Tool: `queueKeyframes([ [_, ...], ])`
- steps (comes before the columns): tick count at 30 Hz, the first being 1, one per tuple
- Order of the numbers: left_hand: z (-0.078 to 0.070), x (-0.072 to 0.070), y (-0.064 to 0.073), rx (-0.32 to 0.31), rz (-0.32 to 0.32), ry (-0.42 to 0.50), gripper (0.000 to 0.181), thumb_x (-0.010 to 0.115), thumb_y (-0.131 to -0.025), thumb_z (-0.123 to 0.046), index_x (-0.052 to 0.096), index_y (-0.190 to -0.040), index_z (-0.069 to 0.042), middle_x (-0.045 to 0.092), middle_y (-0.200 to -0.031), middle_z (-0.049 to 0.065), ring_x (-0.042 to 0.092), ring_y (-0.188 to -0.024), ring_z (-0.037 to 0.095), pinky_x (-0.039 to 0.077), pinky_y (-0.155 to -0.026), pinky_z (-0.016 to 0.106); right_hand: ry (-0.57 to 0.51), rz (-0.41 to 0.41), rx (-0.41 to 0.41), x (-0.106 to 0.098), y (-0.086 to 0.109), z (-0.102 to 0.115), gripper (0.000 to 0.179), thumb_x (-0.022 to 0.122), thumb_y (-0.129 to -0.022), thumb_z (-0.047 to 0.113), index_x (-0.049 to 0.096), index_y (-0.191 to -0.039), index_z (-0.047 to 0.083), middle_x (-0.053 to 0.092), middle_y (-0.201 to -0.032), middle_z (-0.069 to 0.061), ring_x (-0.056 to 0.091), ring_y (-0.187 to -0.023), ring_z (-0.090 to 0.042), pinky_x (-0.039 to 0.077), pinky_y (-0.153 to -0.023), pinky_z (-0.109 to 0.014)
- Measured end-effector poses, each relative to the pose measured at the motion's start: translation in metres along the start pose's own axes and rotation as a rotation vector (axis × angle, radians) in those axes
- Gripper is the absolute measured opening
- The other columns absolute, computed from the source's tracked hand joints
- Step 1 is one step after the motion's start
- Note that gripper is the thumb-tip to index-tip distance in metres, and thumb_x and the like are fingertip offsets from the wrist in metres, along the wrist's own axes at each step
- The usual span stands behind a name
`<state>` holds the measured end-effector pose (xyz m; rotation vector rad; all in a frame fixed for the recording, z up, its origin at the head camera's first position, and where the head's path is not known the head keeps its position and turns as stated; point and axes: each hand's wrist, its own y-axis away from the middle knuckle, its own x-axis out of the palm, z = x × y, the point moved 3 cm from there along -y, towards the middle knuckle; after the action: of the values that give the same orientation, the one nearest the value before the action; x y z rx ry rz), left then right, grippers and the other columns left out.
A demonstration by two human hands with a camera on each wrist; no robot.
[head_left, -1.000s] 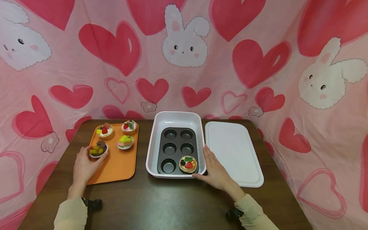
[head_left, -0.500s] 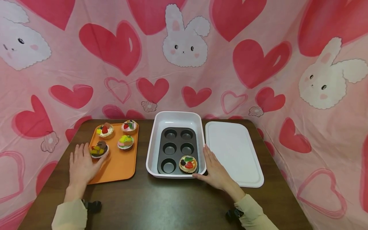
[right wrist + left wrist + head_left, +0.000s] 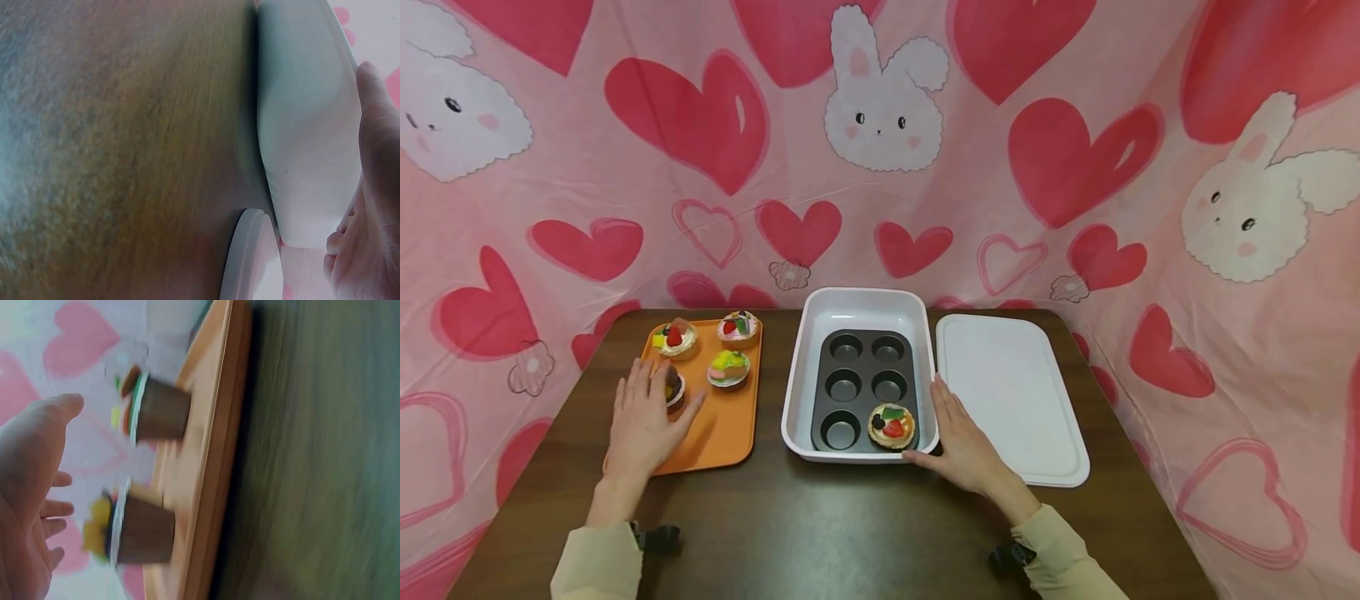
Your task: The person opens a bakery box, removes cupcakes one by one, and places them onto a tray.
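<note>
My left hand (image 3: 646,427) hovers over the left side of the orange tray (image 3: 727,437), fingers extended and thumb spread. Beneath its fingers, partly hidden, is a chocolate-topped cupcake (image 3: 677,392). In the left wrist view, the cupcake with yellow pieces (image 3: 147,532) stands apart from the fingers. My right hand (image 3: 966,452) rests with straight fingers along the near right corner of a white rectangular bin (image 3: 793,408). A dark muffin tin (image 3: 866,385) lies inside that bin. One fruit-topped tart (image 3: 892,427) sits in the tin's near right cup.
Three more cupcakes stand on the tray: one with a strawberry (image 3: 676,338), one pink and white (image 3: 738,328), one yellow-topped (image 3: 728,368). Right of the bin lies a flat white lid (image 3: 1011,400). A pink heart-print cloth (image 3: 880,192) hangs behind the brown table (image 3: 820,533).
My left hand let go of the chocolate cupcake, opened its fingers and drew back, then moved right and forward over it. The right hand stays in place.
</note>
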<state>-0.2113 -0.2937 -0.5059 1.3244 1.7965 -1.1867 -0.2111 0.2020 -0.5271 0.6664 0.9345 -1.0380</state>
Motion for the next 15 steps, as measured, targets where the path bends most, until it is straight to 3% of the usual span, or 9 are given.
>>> queueKeyframes([
  [4,-0.026,0.008,-0.003,0.066,0.031,0.016,0.085,0.075,-0.100,-0.043,0.043,-0.158,0.010,0.033,-0.169,0.038,0.023,-0.164,0.056,0.014,-0.136,0.073,0.005,0.001,-0.004,-0.001,-0.001,0.000,0.133,0.073,-0.089,0.077,0.000,-0.177,0.009,-0.001,-0.188,-0.011,0.011,-0.174,-0.039,0.022,-0.138,-0.059],
  [11,-0.072,0.022,-0.009,0.107,0.194,0.053,0.086,0.072,-0.103,-0.051,0.042,-0.163,0.002,0.028,-0.176,0.032,0.020,-0.166,0.054,0.018,-0.134,0.074,0.007,-0.004,-0.003,0.001,-0.001,-0.001,0.133,0.072,-0.089,0.078,0.000,-0.178,0.010,-0.001,-0.188,-0.010,0.012,-0.174,-0.038,0.023,-0.137,-0.060],
  [15,-0.091,0.034,-0.010,0.137,0.274,0.056,0.087,0.071,-0.102,-0.057,0.041,-0.168,-0.008,0.027,-0.180,0.025,0.021,-0.168,0.050,0.022,-0.132,0.076,0.009,-0.006,-0.003,0.001,0.000,-0.001,0.133,0.072,-0.088,0.078,0.000,-0.178,0.010,-0.001,-0.188,-0.010,0.012,-0.174,-0.038,0.022,-0.138,-0.059],
])
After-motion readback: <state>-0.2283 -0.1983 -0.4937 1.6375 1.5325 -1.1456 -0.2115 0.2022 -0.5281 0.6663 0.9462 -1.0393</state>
